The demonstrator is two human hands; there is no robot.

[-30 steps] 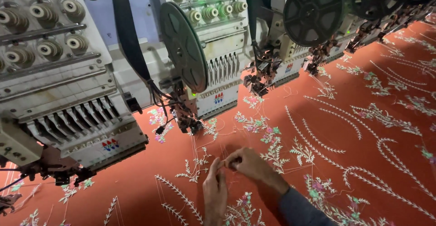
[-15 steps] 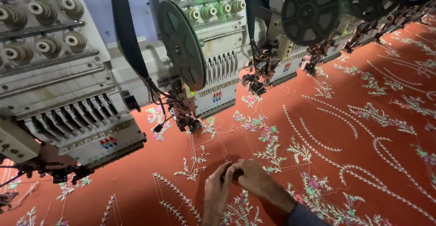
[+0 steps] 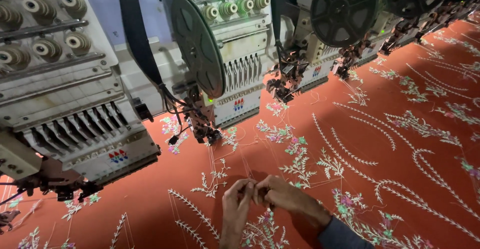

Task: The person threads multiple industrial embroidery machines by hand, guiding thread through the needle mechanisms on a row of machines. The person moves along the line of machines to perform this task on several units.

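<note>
Both hands, left hand [image 3: 237, 199] and right hand [image 3: 280, 194], are pinching thin thread [image 3: 247, 166] below the embroidery head [image 3: 220, 79] at 12 o'clock; hard pulling may be snapping it.

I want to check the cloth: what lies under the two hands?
Under the left hand and right hand lies red fabric with leafy embroidery; the patch directly beneath them is covered.
</note>
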